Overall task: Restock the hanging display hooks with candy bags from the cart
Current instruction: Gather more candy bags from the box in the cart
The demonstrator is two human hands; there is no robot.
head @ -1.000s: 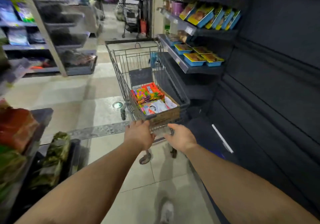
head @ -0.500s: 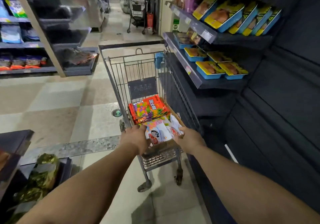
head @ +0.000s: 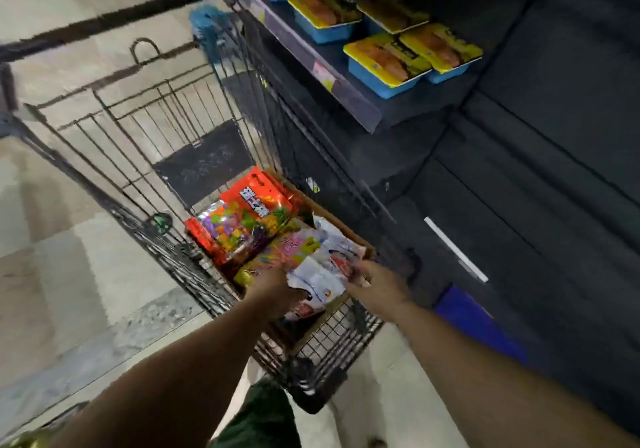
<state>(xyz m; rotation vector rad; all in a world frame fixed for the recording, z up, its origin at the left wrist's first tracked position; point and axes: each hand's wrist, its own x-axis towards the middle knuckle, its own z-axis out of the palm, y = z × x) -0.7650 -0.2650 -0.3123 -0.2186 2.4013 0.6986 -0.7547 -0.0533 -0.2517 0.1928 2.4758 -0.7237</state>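
A stack of white bags (head: 320,269) was gripped from both sides, left hand (head: 273,295) and right hand (head: 375,286) closed on it, low in the cart (head: 145,156). Just beyond the hands, a stack of orange bags (head: 247,213) was seen in one cardboard box (head: 346,226); its white print was blurred past reading. Four blue trays (head: 384,66) were counted on the shelf (head: 349,101) above.

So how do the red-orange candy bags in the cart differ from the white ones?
The red-orange candy bags lie flat and untouched, farther from the person; the white candy bags sit nearer, gripped by the left hand and right hand. The red-orange ones show multicoloured sweets; the white ones look pale and crumpled. Both sit in the cardboard box in the cart.
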